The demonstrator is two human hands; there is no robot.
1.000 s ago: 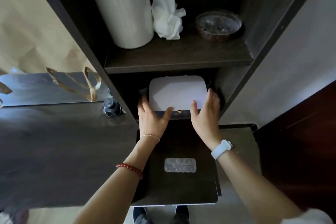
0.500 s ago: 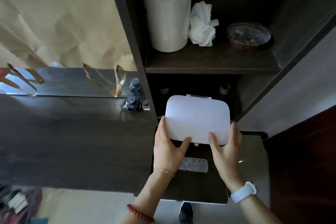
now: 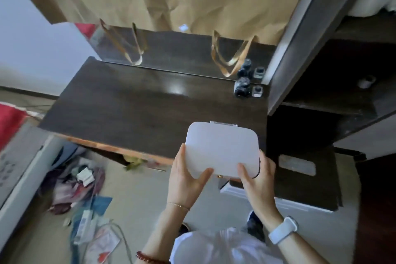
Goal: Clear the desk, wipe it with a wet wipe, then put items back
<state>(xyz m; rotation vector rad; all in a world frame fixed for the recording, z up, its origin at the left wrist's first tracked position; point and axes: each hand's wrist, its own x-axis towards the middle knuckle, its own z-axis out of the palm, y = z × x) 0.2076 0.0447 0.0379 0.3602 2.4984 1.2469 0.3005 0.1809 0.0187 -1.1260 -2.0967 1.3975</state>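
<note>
While both hands are gripping the white case (image 3: pixel 221 149) by its near corners, it is hanging in the air just over the bench's (image 3: pixel 139 109) front right edge, touching nothing else. Left hand (image 3: pixel 184 180) and right hand (image 3: pixel 258 180) are each curling fingers under it with thumbs pressing on top. Judging by the almost bare benchtop, with only two small dark bottles (image 3: pixel 242 89) standing at the back right beside the shelf unit (image 3: pixel 300 38), the putting-back step is probably underway. Next move calls for lowering the case flat onto the bench, away from the bottles, then releasing.
</note>
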